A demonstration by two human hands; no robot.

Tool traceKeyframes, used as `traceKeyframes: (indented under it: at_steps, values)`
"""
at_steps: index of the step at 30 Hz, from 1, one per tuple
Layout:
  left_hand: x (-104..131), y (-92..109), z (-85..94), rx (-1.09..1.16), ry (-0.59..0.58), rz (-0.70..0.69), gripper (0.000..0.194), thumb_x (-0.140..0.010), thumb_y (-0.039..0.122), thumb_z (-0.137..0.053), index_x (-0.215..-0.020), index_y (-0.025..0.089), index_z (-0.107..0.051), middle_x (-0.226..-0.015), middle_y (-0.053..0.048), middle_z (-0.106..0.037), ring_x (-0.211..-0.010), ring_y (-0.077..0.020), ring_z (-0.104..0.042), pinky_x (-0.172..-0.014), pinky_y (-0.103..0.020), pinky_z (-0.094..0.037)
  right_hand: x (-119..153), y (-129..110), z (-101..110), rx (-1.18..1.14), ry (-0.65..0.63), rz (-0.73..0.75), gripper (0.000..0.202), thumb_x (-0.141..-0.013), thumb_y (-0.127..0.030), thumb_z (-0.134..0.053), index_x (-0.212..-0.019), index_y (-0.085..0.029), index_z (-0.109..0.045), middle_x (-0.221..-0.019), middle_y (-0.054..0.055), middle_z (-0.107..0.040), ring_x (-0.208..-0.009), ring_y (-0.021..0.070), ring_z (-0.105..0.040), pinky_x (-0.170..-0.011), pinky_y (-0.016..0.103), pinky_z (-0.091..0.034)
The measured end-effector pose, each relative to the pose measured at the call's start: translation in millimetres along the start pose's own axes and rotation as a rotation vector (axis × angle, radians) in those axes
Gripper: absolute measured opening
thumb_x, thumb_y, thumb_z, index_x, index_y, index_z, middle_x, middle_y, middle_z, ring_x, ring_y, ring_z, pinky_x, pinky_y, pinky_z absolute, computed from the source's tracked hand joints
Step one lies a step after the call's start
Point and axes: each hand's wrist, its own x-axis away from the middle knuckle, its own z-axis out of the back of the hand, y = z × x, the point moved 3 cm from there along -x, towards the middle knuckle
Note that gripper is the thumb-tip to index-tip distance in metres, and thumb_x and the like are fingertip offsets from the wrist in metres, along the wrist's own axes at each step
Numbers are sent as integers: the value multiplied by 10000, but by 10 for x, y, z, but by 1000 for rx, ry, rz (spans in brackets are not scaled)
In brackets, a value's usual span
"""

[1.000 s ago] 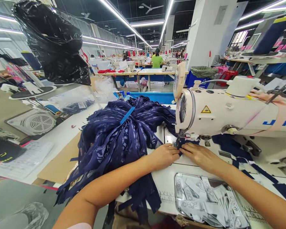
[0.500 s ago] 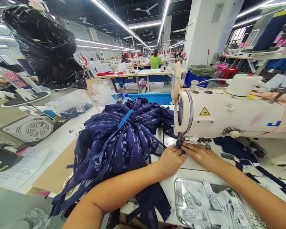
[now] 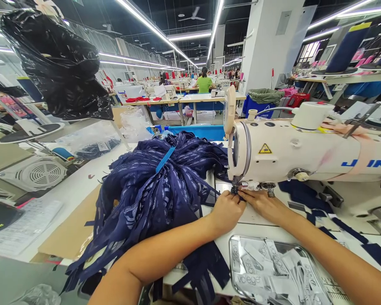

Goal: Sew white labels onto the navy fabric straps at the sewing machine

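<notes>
Black plastic, crumpled and glossy, wraps a bulky bag (image 3: 53, 63) high up at the far left, and below it I see a vented motor housing (image 3: 34, 171) with printed sheets (image 3: 28, 228) nearer the edge. Next along, brown cardboard (image 3: 70, 224) lies partly beneath a great heap of navy strips (image 3: 139, 190), gathered by a blue band (image 3: 165, 159) and fanned across the white worktop (image 3: 247, 228), some ends drooping over its front edge. Beyond, a person in green (image 3: 205, 82) sits with their back to us. The left hand (image 3: 228, 212) comes over the heap, fingers curled in tight beside the needle area; from here I can't tell what they pinch. Just to its right lies a metal tray (image 3: 231, 262) of printed white labels (image 3: 257, 279), nearer the front. The right hand (image 3: 263, 205) reaches in from the other side, fingers straight and close together, tips by a small dark piece (image 3: 234, 189) at the needle; whether it grips is hidden. Above it stretches the cream sewing machine (image 3: 279, 148), and farther right lie more navy pieces (image 3: 377, 254)
</notes>
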Motion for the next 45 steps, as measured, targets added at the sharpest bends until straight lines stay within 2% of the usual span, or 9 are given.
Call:
traceKeyframes:
  at_steps: [4,11,14,17,20,24,33,37,45]
  values:
    - [-15,-2,-5,-11,15,10,91,-775,87,-478,-745,113,-561,-720,-64,-637,-687,-174,-596,-699,-319,-428,-41,-14,73,0,1,-16,484,-734,17,-338,-1117,-159,-574,-1062,93,-638,-879,192,-618,-696,297,-542]
    - [7,-32,-69,-35,45,-3,114,-798,83,-457,-754,103,-560,-729,-70,-634,-681,-163,-588,-725,-321,-425,-50,-2,55,-48,23,-95,454,-750,-27,-381,-1121,-197,-580,-1020,86,-655,-832,206,-628,-677,329,-536]
    - [46,-70,-49,-37,58,-34,127,-812,95,-451,-745,113,-557,-739,-56,-641,-706,-159,-591,-832,-359,-403,-47,36,57,-159,50,-105,392,-784,-84,-383,-1086,-200,-605,-1002,74,-662,-849,197,-626,-713,325,-525]
    - [109,-159,9,-15,59,-74,128,-821,93,-441,-775,121,-558,-854,-60,-657,-825,-167,-593,-965,-426,-311,-21,42,89,-246,73,-98,314,-826,-176,-392,-1017,-183,-641,-978,85,-664,-847,198,-626,-753,339,-511]
    - [175,-290,57,54,30,-99,128,-829,101,-438,-822,136,-561,-942,-50,-659,-953,-180,-568,-1024,-468,-227,20,-20,132,-283,51,-88,298,-847,-248,-401,-1019,-179,-635,-1034,93,-630,-909,200,-600,-782,337,-501]
    - [234,-410,66,139,-23,-88,195,-813,91,-449,-967,146,-555,-1053,-61,-635,-1070,-197,-520,-1036,-493,-199,41,-135,152,-212,18,-59,326,-868,-282,-396,-1094,-138,-582,-1040,128,-596,-958,238,-559,-787,382,-494]
    - [271,-381,65,205,-111,-48,332,-827,96,-400,-1139,146,-499,-1219,-95,-536,-1158,-206,-455,-1045,-518,-170,9,-153,83,-101,62,-56,319,-881,-254,-364,-1094,-123,-561,-1070,134,-585,-981,246,-538,-795,394,-482]
    - [266,-372,78,194,-149,-35,353,-832,104,-382,-1165,143,-490,-1257,-101,-502,-1181,-213,-432,-1063,-500,-140,0,-164,94,-91,79,-50,323,-884,-246,-348,-1089,-116,-561,-1077,140,-588,-957,245,-544,-773,398,-489]
    - [250,-379,95,190,-217,-21,387,-814,109,-404,-1196,116,-472,-1290,-115,-464,-1198,-243,-411,-1045,-519,-178,-9,-170,83,-103,44,-81,347,-863,-267,-400,-1131,-101,-546,-1107,142,-585,-957,255,-551,-771,406,-492]
